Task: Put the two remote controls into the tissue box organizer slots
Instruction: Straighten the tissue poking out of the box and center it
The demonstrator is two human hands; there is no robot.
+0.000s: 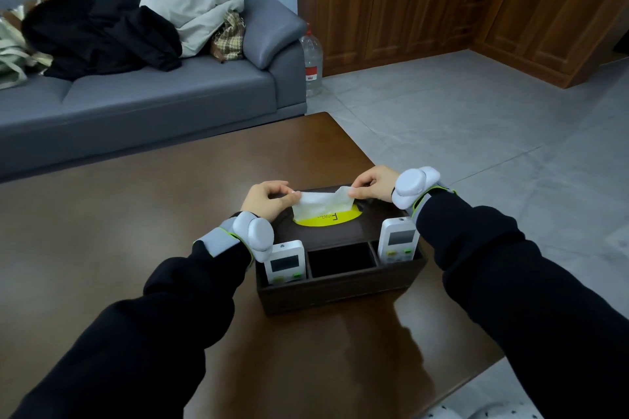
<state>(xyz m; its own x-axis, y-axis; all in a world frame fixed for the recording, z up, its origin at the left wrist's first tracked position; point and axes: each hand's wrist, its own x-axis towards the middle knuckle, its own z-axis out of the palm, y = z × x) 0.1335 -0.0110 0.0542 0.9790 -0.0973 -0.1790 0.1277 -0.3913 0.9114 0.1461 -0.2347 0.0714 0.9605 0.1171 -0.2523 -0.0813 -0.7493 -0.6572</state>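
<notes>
A dark brown tissue box organizer (337,286) stands on the brown table. One white remote control (285,263) stands upright in its left front slot, and a second white remote control (399,241) stands upright in the right front slot. The middle slot (342,259) holds nothing. A white tissue (321,203) sticks out of the yellow opening on top. My left hand (267,199) pinches the tissue's left corner and my right hand (372,184) pinches its right corner. Both wrists carry white trackers.
The table's (136,214) right edge runs close to the organizer, with grey tiled floor beyond. A grey sofa (163,92) piled with clothes and bags stands behind the table. A clear water jug (311,58) and wooden cabinets (442,0) are at the back.
</notes>
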